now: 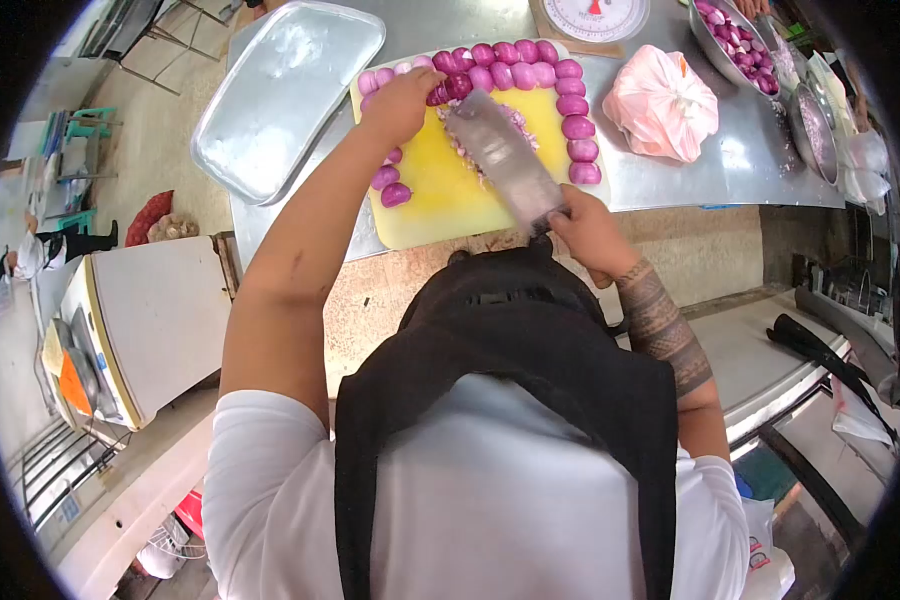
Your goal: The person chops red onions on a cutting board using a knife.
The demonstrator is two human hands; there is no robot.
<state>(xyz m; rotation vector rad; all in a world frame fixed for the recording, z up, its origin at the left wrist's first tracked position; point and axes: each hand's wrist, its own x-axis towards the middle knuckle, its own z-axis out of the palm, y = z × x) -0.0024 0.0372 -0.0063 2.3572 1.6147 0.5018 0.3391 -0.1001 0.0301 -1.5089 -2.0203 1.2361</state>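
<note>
While the right hand (580,230) is wrapped around the handle of a cleaver (505,160) reaching over the near edge of the cutting board (420,215), bare yellow surface lies left of the blade. Chopped red onion (520,122) flanks it. Left-hand (402,108) fingers, curled, touch peeled red onions (457,86) toward the board's far side; their grip I cannot tell. More onions line the board's left, far and right edges. Open bench (750,180) lies right of the board, past a tied plastic bag (662,105); beyond is a dial scale (595,15).

Head-worn view, facing down, close, wide-angle
</note>
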